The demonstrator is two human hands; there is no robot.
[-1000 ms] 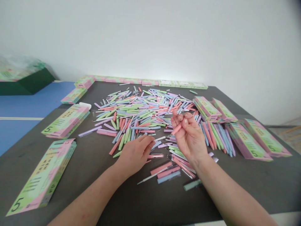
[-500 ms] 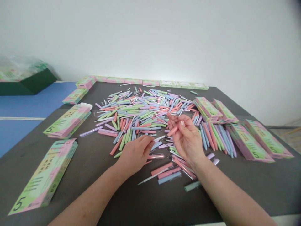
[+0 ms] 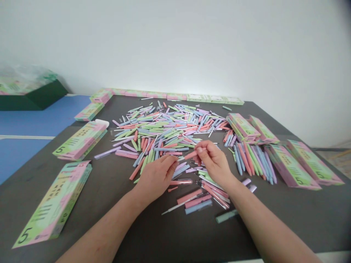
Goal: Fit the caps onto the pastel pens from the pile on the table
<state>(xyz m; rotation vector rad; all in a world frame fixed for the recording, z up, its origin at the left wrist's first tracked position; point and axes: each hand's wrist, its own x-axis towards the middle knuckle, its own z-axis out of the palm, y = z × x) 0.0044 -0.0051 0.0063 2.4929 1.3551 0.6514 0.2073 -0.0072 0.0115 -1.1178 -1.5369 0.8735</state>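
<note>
One white wall (image 3: 175, 47) rises behind a dark grey table (image 3: 153, 237), w/ a blue floor mat (image 3: 27, 124) off to the left & a dark green box (image 3: 35, 96) on it, plastic-wrapped stuff on top.

Flat pastel pen boxes, printed w/ a big "5", sit around the table: a row along the far edge (image 3: 170, 97), stacks at the right (image 3: 242, 126), and 2 large ones at the left (image 3: 53, 204). Mid-table lies a big loose pile of pastel pens (image 3: 164, 128), pink, green, blue, lilac & white pcs all criss-crossed.

Smaller groups: a fanned bunch of blue, green & pink pens (image 3: 248, 160) btwn the pile and the right boxes; a few pcs near the front incl. a white refill (image 3: 178, 205) and a sage green pen (image 3: 226, 216); a clear tube (image 3: 181, 182) just below the L hand.

R hand (image 3: 212, 159) is narrow, fingertips pinching a pink pen barrel (image 3: 190, 155), which points left toward the other hand, just above the pile's front edge. L hand (image 3: 156, 175) is curled, fingers close beside that barrel; can't tell if it holds anything.
</note>
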